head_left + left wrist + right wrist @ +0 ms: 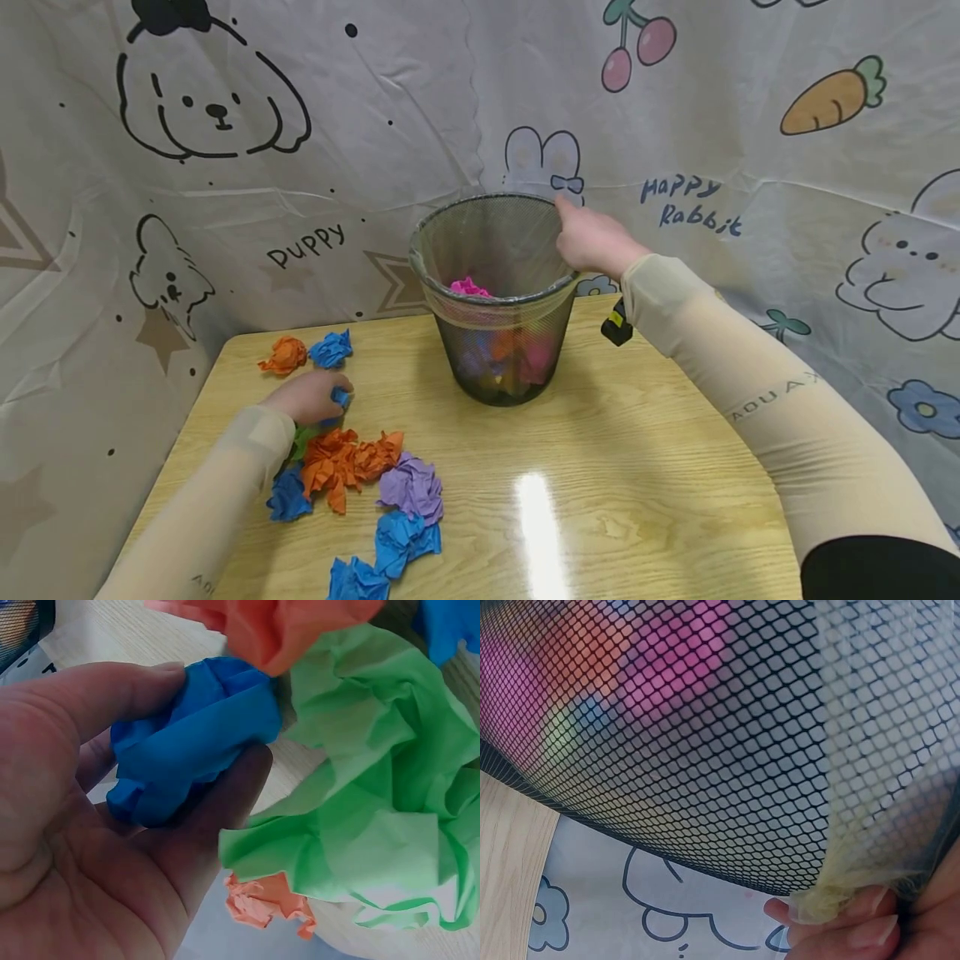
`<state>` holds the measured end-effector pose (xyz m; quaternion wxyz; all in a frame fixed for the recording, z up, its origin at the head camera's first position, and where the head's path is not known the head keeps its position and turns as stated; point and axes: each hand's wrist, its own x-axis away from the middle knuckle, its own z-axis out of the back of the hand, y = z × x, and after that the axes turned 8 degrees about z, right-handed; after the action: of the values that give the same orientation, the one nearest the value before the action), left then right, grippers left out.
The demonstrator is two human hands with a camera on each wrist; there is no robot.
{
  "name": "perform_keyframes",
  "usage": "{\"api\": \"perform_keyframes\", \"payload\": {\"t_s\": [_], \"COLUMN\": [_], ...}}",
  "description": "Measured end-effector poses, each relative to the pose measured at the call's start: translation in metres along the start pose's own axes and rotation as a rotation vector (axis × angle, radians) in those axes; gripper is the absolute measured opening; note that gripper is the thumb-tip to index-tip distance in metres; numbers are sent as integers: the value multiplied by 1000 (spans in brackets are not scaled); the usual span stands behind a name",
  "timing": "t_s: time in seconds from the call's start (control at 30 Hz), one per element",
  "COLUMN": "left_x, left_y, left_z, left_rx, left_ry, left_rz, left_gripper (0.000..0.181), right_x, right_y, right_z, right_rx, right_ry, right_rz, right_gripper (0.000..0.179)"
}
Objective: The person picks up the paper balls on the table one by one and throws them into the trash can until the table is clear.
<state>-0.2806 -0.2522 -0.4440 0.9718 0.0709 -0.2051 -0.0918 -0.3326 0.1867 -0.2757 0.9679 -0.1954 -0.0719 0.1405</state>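
Note:
My left hand (306, 397) is over the left side of the table. It pinches a crumpled blue paper ball (199, 735) between thumb and fingers. Crumpled green paper (360, 765) lies right beside it, and orange paper balls (345, 460) are just nearer to me. My right hand (596, 240) grips the right rim of a black mesh wastebasket (450, 333) lined with a clear bag. In the right wrist view, its fingers are at a gathered knot of the liner (821, 900). Pink paper (470, 287) and other coloured balls show inside the basket.
At the far left of the table (637, 467) lie an orange ball (285, 356) and a blue ball (331, 349). Nearer are a purple ball (412, 486) and several more blue ones (403, 540). A printed cloth (420, 100) hangs behind and along the left.

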Motion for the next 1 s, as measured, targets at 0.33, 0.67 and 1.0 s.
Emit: {"api": "perform_keyframes", "payload": {"t_s": [0.33,0.67,1.0], "left_x": [-2,4,16], "left_y": [6,13,27], "left_z": [14,30,58], "left_rx": [61,114,223], "left_ry": [39,168,292], "left_rz": [-62,-107,-99], "left_gripper": [34,33,34], "right_x": [-2,-3,-2], "right_y": [-1,-2,-1], "right_z": [2,1,0], "right_rx": [16,5,26], "right_ry": [-8,2,-6], "right_rz": [-7,-14,3], "right_gripper": [70,69,69]}}
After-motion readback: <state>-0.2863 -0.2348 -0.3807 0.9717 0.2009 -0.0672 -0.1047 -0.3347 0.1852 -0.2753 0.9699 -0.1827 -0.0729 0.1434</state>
